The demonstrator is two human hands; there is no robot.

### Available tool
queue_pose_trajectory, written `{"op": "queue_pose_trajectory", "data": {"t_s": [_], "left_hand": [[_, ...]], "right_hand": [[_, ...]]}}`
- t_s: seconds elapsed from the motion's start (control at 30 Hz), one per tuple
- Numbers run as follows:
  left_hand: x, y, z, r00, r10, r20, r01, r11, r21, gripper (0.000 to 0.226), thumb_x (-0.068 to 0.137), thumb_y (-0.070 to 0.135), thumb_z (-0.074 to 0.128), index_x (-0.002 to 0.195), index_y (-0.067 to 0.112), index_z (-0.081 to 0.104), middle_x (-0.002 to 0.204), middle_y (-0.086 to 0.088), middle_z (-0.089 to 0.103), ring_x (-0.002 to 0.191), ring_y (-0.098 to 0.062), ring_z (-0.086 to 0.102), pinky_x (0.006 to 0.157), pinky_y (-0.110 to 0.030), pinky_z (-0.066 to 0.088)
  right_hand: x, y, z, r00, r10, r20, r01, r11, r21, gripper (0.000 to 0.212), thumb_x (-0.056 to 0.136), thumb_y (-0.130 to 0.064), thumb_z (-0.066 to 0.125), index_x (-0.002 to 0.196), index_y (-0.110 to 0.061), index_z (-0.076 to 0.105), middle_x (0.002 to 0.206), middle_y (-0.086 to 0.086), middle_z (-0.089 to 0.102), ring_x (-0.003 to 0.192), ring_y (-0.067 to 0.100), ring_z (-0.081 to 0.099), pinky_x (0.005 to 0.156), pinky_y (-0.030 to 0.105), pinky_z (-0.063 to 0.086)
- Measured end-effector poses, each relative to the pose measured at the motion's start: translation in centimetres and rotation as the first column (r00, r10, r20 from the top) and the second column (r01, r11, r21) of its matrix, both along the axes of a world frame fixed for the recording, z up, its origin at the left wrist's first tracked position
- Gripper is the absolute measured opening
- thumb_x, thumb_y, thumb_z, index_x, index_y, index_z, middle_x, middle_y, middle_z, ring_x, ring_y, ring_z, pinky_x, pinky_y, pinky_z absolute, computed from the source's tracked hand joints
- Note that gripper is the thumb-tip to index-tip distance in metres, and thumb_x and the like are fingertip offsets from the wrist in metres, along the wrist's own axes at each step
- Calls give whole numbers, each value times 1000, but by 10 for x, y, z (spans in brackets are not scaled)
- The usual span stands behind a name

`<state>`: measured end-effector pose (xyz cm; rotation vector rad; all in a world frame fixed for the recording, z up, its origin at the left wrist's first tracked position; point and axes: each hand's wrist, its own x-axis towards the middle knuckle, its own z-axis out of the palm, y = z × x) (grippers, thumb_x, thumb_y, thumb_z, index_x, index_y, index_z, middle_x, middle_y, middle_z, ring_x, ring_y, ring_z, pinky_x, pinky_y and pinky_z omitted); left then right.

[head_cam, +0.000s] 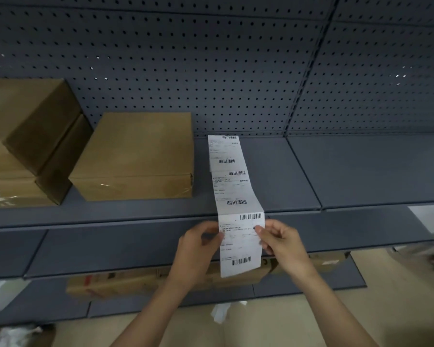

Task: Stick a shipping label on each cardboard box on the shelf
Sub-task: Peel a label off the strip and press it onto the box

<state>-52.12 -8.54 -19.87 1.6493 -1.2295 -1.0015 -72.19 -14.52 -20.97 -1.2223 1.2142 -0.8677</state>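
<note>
A white strip of three shipping labels [236,196] with barcodes runs from the grey shelf [298,176] down over its front edge. My left hand [198,246] pinches the left edge of the lowest label, and my right hand [281,241] pinches its right edge. A flat cardboard box [135,151] lies on the shelf just left of the strip, its top bare. Further left stands a stack of cardboard boxes [28,136], the top one turned at an angle.
A perforated grey back panel [211,58] rises behind the shelf. Lower shelves [110,246] step out below, with printed cartons [135,279] under them. Crumpled white paper [221,311] lies on the beige floor. The shelf's right section [373,169] holds nothing.
</note>
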Motion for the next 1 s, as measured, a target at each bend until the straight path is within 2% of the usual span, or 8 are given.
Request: {"op": "queue_pose_trajectory", "data": {"t_s": [0.17, 0.23, 0.3, 0.43, 0.57, 0.73, 0.83, 1.0], "left_hand": [[-4, -11, 10, 985, 44, -164, -57, 996, -75, 11, 91, 8, 67, 97, 16, 72, 90, 5, 76, 84, -11, 71, 73, -24, 56], [-3, -16, 11, 983, 46, -179, -63, 994, -92, 9, 91, 6, 67, 95, 13, 71, 88, 2, 75, 82, -10, 70, 70, -23, 55], [-2, -19, 13, 983, 43, -180, -63, 992, -107, 8, 91, 6, 67, 94, 12, 71, 87, 2, 75, 81, -9, 70, 70, -22, 54], [-2, -21, 15, 985, 8, -172, -30, 991, -129, 9, 92, 6, 66, 94, 13, 71, 87, 3, 76, 83, -11, 71, 74, -29, 58], [-3, -21, 19, 989, -53, -136, 28, 984, -178, 11, 93, 6, 64, 95, 13, 72, 85, 5, 75, 79, -7, 70, 69, -21, 54], [-2, -24, 22, 987, -71, -145, 40, 978, -207, 13, 93, 3, 62, 94, 11, 72, 83, 6, 74, 76, -1, 66, 67, -16, 48], [1, -27, 19, 989, -68, -129, 40, 977, -209, 15, 93, 4, 63, 92, 14, 73, 85, 5, 74, 78, -5, 68, 69, -18, 49], [3, -31, 18, 991, -71, -113, 46, 977, -210, 17, 94, 5, 62, 96, 16, 74, 92, 6, 74, 88, -7, 70, 71, -23, 55]], "right_hand": [[-3, -3, 16, 999, 31, 17, -31, 999, -36, 13, 94, -12, 63, 104, -12, 73, 68, 9, 64, 49, 13, 40, 46, 19, 34], [-2, -6, 21, 989, -95, -113, 79, 988, -136, 18, 90, -16, 70, 108, -13, 69, 80, -1, 71, 56, 5, 54, 53, 14, 42], [-1, -8, 29, 914, -269, -305, 153, 922, -355, 26, 86, -24, 75, 111, -23, 66, 94, -11, 68, 76, -1, 61, 66, 7, 44], [12, -10, 51, 894, -141, -425, -156, 792, -591, 27, 88, -21, 72, 115, -20, 67, 110, -15, 57, 96, 3, 58, 80, 10, 47], [31, -23, 58, 823, -32, -568, -391, 692, -606, 28, 88, -23, 71, 116, -19, 70, 114, -9, 59, 109, 7, 48, 95, 19, 40], [39, -34, 57, 804, 51, -593, -448, 708, -546, 24, 88, -23, 72, 112, -22, 72, 109, -19, 57, 106, 2, 44, 98, 41, 41], [41, -35, 59, 806, 97, -584, -454, 733, -506, 24, 89, -23, 71, 113, -25, 72, 108, -23, 57, 108, 3, 46, 100, 39, 40], [43, -35, 63, 825, 118, -553, -429, 767, -477, 22, 89, -19, 71, 110, -22, 73, 108, -14, 66, 108, 4, 51, 94, 27, 45]]}}
